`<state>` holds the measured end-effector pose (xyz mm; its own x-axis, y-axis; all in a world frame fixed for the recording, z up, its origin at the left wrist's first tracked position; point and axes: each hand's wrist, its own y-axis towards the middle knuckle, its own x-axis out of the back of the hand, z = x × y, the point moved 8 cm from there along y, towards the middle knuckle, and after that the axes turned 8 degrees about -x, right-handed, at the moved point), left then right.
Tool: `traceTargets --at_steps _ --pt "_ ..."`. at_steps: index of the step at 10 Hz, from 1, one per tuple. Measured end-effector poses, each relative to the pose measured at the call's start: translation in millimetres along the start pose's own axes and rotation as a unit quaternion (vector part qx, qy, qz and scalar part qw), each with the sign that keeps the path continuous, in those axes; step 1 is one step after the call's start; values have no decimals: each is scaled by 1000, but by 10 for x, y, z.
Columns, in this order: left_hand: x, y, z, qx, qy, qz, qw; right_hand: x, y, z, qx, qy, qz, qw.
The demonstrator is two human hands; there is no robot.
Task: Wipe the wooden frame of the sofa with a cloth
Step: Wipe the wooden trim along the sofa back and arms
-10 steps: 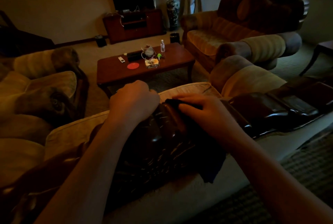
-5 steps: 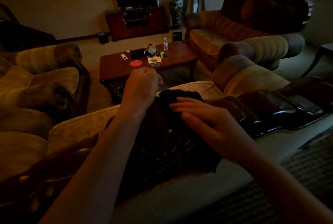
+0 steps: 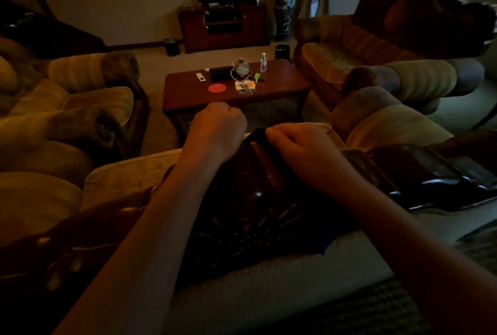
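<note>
The sofa's dark glossy wooden frame (image 3: 430,173) runs along the backrest top, with a carved crest (image 3: 242,213) at the centre. A dark cloth (image 3: 256,136) lies over the top of the crest. Its blue lower corner (image 3: 326,243) hangs down behind the backrest. My right hand (image 3: 298,146) grips the cloth's top edge with curled fingers. My left hand (image 3: 217,130) is a fist at the cloth's left end and seems to pinch it. The fingertips of both hands are hidden.
Beyond the sofa stands a wooden coffee table (image 3: 282,84) with a bottle (image 3: 263,62), a red disc (image 3: 216,88) and small items. Armchairs sit at left (image 3: 80,108) and right (image 3: 390,65). A TV cabinet (image 3: 223,27) and a vase (image 3: 285,9) stand by the far wall.
My right hand went from lying flat on the cloth to curling round its top edge. My left hand lifted off the crest into a fist. The view tilted slightly down.
</note>
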<state>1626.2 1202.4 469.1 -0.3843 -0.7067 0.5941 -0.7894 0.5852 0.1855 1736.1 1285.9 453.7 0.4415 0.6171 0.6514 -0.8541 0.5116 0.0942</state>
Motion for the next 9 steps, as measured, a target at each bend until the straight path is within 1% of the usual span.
traceTargets --at_steps 1,2,3,4,5,6,7,8,9 --pt "69 -4 51 37 -59 -39 997 -117 -342 483 205 -24 -4 979" --pt "80 -20 95 71 -156 -60 983 -291 -131 536 178 -86 97 976" --pt "83 -26 109 86 -163 -67 981 -231 150 260 36 -41 161 985" --pt "74 -6 120 88 -175 -67 978 -25 -146 26 51 53 93 993" --pt "32 18 130 82 -168 -50 981 -6 -647 42 145 62 36 987" --pt "22 23 98 72 -160 -45 984 -127 -647 211 193 -15 17 981" --pt "34 -13 92 75 -177 -37 981 -114 -157 150 75 -1 76 994" --pt "88 -69 41 74 -186 -40 979 7 14 -219 -37 48 67 996" --pt "39 -17 26 59 -161 -27 985 110 -333 -314 25 146 11 989"
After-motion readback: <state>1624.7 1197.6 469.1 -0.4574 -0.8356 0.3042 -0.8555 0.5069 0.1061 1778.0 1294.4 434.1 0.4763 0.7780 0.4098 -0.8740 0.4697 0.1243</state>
